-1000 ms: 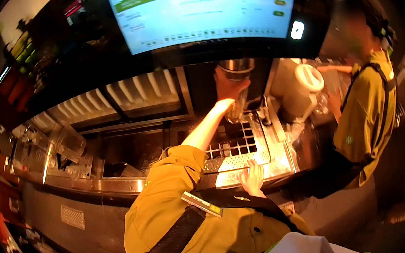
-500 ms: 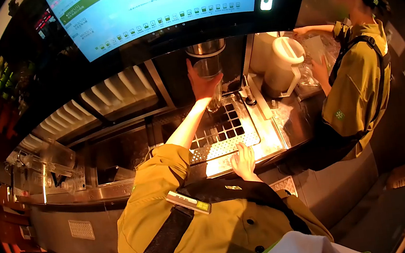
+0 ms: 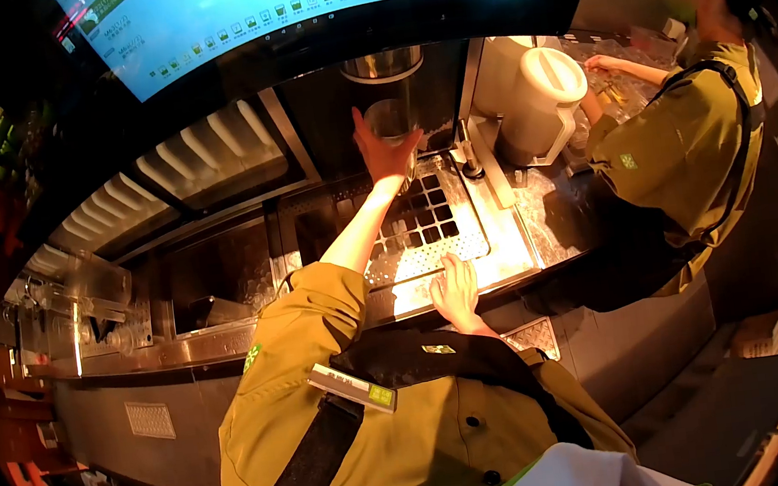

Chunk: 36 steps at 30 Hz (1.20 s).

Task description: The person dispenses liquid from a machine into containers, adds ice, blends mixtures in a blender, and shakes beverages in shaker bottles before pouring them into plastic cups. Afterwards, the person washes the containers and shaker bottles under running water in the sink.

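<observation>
My left hand (image 3: 386,152) is wrapped round a clear cup (image 3: 389,118), just below a round metal dispenser (image 3: 382,66) under the screen. The cup stands out from the dispenser's lower rim by a small gap. Below it lies a metal drip grate (image 3: 424,215) with square openings. At the front edge of the lit counter (image 3: 414,295) rests my right hand (image 3: 455,288), its fingers apart and nothing in it.
A large screen (image 3: 286,15) spans the top. White jugs (image 3: 547,95) stand on the right, near a co-worker in a yellow-brown shirt (image 3: 658,164). White container handles (image 3: 196,145) line the left rack. Clear containers (image 3: 101,281) stand farther left.
The view has shifted, so the counter sits higher. My left hand stays round the cup beneath the dispenser. The co-worker has leaned in, with the hands moved farther over the right counter.
</observation>
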Each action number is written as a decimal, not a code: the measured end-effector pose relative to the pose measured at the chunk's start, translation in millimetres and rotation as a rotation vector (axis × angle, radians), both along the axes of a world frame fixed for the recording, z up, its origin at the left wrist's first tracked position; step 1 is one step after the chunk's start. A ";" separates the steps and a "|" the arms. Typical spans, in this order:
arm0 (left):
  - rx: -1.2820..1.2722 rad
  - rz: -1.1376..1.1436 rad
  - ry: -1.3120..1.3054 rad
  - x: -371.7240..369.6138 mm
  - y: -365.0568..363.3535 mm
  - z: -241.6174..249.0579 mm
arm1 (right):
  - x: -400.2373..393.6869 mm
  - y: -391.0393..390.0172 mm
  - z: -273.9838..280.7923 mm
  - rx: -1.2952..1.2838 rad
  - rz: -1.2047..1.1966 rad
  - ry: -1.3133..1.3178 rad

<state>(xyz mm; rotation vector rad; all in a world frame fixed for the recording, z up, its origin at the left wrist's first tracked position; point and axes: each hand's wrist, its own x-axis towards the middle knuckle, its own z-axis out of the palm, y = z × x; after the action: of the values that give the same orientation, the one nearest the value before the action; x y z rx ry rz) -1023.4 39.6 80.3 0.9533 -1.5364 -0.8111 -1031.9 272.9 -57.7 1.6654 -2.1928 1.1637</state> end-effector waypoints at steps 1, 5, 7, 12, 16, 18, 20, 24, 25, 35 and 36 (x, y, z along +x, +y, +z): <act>0.018 0.005 -0.004 -0.2 4.1 5.4 | 0.2 0.3 -0.4 0.011 0.002 -0.004; -0.038 0.075 -0.001 -5.6 3.4 -2.7 | 1.5 0.2 -0.5 0.019 0.009 0.000; -0.076 0.114 -0.004 -8.0 6.0 -4.0 | 1.9 0.5 0.1 0.037 0.009 -0.011; -0.073 0.168 -0.021 -11.9 10.1 -4.3 | 0.9 -0.4 -1.6 0.032 0.018 0.016; -0.105 0.151 0.017 -7.3 10.1 -4.1 | 1.6 0.9 2.5 0.101 0.042 0.032; -0.132 0.180 -0.022 -6.9 10.2 -8.1 | 2.4 0.8 7.7 0.099 0.051 -0.031; -0.275 0.299 -0.187 1.6 16.3 -18.7 | 6.5 3.7 14.2 0.219 0.033 -0.121; -0.080 0.343 0.147 100.7 25.1 -17.0 | 0.7 -1.0 -11.1 0.071 -0.039 0.151; -0.009 0.521 -0.010 142.7 19.5 -19.2 | 1.3 -2.0 -11.4 0.058 -0.038 0.169; -0.239 1.381 -0.267 658.9 -84.4 1.0 | -1.7 1.5 -19.4 0.150 -0.152 0.082; -0.222 1.446 -0.285 691.3 -106.2 1.7 | -2.3 -1.5 -27.6 0.171 -0.202 0.106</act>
<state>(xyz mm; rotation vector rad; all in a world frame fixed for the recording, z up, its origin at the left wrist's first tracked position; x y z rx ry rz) -332.1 -66.6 82.0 1.6595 -0.7409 0.5287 -1034.2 271.4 -85.2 1.4828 -2.3833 0.8401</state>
